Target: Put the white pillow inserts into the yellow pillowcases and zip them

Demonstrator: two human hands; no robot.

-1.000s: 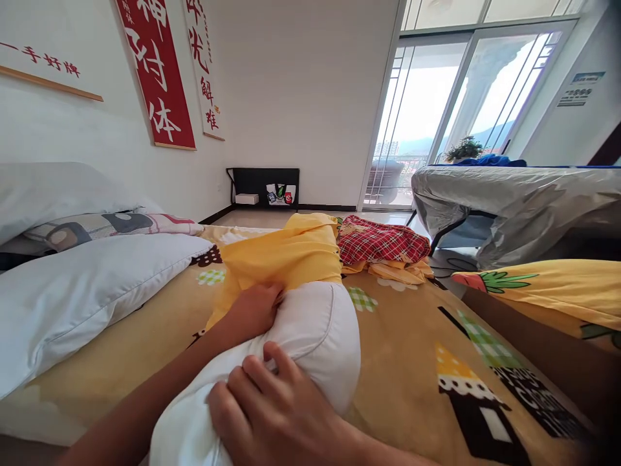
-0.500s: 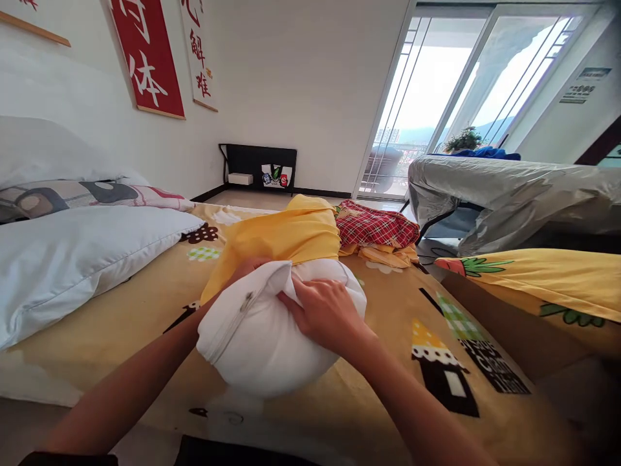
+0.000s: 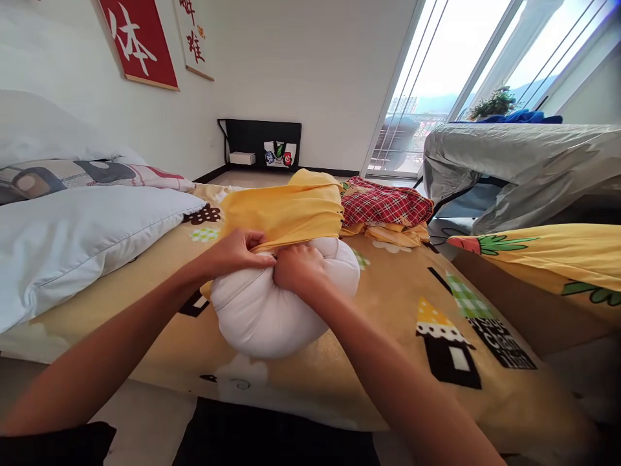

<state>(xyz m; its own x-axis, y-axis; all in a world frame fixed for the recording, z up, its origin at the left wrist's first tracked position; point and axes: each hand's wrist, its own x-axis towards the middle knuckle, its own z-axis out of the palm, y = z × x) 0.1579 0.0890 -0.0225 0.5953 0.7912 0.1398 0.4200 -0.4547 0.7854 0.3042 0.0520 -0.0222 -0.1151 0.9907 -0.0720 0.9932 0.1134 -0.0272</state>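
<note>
A white pillow (image 3: 272,323) sticks partly out of a yellow pillowcase (image 3: 286,210) on the bed. The pillow's near end bulges toward me, creased around my right hand; its far part is hidden in the case. My left hand (image 3: 242,251) is closed on the edge of the pillowcase opening, its thumb against the pillow. Close beside it, my right hand (image 3: 298,264) presses into the pillow's middle with bent fingers, gripping the white fabric at the case's mouth. Its fingertips are hidden.
Another white pillow (image 3: 97,233) lies left, before a patterned pillow (image 3: 97,178). A red plaid cloth (image 3: 383,207) rests beyond on the printed bedsheet (image 3: 388,304). At right are a yellow cloth with printed fruit (image 3: 557,255) and a plastic-covered piece of furniture (image 3: 533,155).
My left hand has come out from behind the pillow to the pillowcase edge. My right hand has pushed the pillow's corner forward and inward. The camera view has tilted down.
</note>
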